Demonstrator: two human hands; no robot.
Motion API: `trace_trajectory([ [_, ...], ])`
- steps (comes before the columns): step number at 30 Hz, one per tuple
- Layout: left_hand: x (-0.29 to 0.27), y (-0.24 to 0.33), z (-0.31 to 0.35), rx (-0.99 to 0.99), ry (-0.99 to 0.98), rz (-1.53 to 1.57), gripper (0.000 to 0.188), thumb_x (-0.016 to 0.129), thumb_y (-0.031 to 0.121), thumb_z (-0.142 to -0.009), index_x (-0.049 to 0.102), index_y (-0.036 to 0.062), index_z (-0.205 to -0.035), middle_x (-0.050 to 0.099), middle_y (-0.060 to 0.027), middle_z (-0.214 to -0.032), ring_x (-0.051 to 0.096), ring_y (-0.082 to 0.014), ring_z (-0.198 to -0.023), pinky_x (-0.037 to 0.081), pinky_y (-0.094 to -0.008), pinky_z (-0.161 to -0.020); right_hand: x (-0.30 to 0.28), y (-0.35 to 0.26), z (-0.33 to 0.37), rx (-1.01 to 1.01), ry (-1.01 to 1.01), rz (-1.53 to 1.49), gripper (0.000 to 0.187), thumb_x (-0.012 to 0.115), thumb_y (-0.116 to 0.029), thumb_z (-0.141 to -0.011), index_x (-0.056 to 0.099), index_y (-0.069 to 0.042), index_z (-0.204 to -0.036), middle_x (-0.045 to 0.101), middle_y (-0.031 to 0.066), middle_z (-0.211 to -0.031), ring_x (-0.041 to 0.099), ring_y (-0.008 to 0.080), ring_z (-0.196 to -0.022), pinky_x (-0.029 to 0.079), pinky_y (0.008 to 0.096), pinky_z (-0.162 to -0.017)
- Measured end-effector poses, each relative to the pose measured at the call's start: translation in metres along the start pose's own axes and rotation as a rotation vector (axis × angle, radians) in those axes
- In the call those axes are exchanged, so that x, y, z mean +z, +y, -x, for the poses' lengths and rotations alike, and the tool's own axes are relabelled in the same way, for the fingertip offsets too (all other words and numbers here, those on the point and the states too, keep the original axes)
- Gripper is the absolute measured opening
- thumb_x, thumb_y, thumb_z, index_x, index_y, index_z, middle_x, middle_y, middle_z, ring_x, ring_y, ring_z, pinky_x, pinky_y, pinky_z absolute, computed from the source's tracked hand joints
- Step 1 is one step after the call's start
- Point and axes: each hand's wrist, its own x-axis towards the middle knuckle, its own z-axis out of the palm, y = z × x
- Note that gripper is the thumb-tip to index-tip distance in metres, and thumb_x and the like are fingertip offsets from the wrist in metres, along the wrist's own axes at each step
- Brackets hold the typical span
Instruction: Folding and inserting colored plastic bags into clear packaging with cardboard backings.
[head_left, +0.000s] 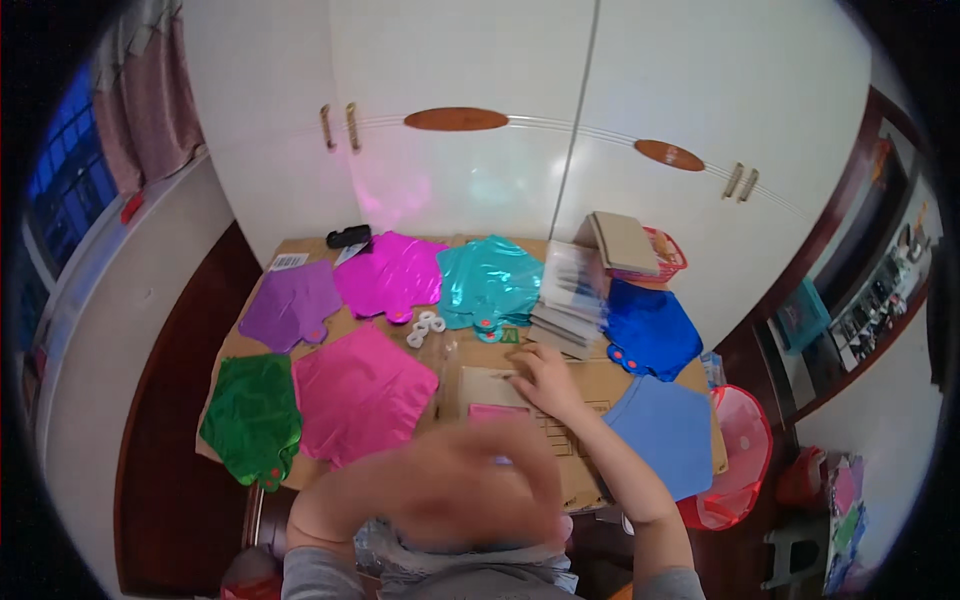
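Note:
My right hand (545, 380) lies with its fingers stretched over the edge of a pale flat sheet or card (485, 385) on the cardboard (585, 450). A pink strip (498, 411) shows beside that sheet. My left hand (485, 480) is raised nearer to me and smeared by motion, so I cannot tell what it holds, if anything. Left of the pale sheet lies a large pink foil piece (365, 395). Small white rings (425, 325) and a small green piece (510, 335) are just beyond it. A stack of pale cards or packets (570, 300) stands beyond my right hand.
Shiny pieces in green (250, 415), purple (290, 305), magenta (395, 275), teal (490, 280), blue (652, 325) and light blue (665, 435) surround the work spot. A black object (348, 237), a red basket (665, 255) and a red bin (740, 460) stand around the edges.

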Motion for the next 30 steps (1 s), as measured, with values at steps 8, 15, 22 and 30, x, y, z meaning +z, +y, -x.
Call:
trace_trajectory([
  [8, 0.015, 0.011, 0.003, 0.547, -0.218, 0.328, 0.018, 0.06, 0.006, -0.087, 0.062, 0.0124, -0.103, 0.058, -0.0137, -0.102, 0.054, -0.0282, -0.089, 0.045, -0.0385, -0.074, -0.043, 0.021, 0.018, 0.06, 0.089, 0.174, 0.017, 0.06, -0.005, -0.077, 0.064, -0.004, -0.094, 0.061, 0.0147, -0.096, 0.056, 0.0347, -0.093, 0.045, 0.042, -0.082],
  [15, 0.02, 0.015, 0.02, 0.286, -0.224, 0.293, 0.022, 0.062, 0.003, -0.085, 0.062, 0.0124, -0.104, 0.058, -0.0132, -0.103, 0.053, -0.028, -0.089, 0.044, -0.038, -0.074, -0.076, 0.085, 0.006, 0.242, 0.178, 0.306, 0.01, 0.056, -0.005, -0.079, 0.065, -0.002, -0.084, 0.062, 0.0159, -0.085, 0.057, 0.0349, -0.086, 0.046, 0.0416, -0.078],
  [22, 0.008, 0.017, 0.016, 0.287, -0.301, 0.314, 0.024, 0.064, 0.015, -0.087, 0.06, 0.0063, -0.108, 0.056, -0.0114, -0.104, 0.052, -0.0268, -0.092, 0.042, -0.0355, -0.078, -0.07, 0.049, 0.008, 0.362, 0.012, 0.481, 0.012, 0.063, -0.013, -0.074, 0.065, -0.003, -0.081, 0.061, 0.0147, -0.081, 0.06, 0.0329, -0.076, 0.049, 0.042, -0.067],
  [30, 0.002, 0.04, 0.013, 0.143, -0.287, 0.356, 0.023, 0.063, 0.011, -0.086, 0.059, 0.0089, -0.108, 0.057, -0.0146, -0.105, 0.051, -0.0288, -0.092, 0.042, -0.0375, -0.077, -0.06, 0.094, 0.033, 0.383, 0.128, 0.409, 0.014, 0.066, -0.014, -0.075, 0.065, -0.001, -0.079, 0.061, 0.0164, -0.081, 0.061, 0.0344, -0.077, 0.049, 0.0422, -0.069],
])
